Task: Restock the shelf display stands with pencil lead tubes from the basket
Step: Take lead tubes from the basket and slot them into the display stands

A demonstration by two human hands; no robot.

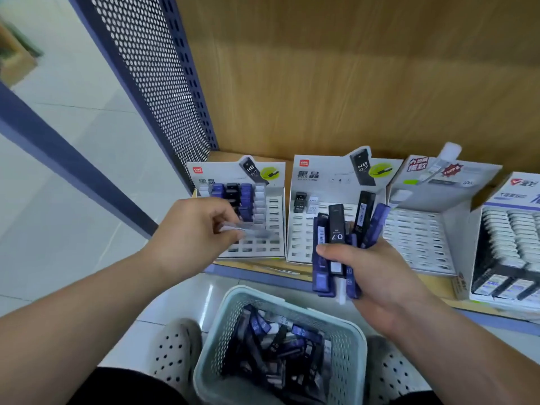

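Note:
My left hand pinches one pale, see-through lead tube over the slots of the left display stand, which holds several purple, black and white tubes in its back rows. A fanned bunch of purple and black lead tubes is gripped in my right hand in front of the middle display stand, where only two or three tubes sit at the back left. Below, between my feet, a pale green basket holds several loose tubes.
Further right on the wooden shelf stand an emptier white stand and a box of white tubes. A perforated blue metal side panel bounds the shelf on the left. My two shoes flank the basket on the tiled floor.

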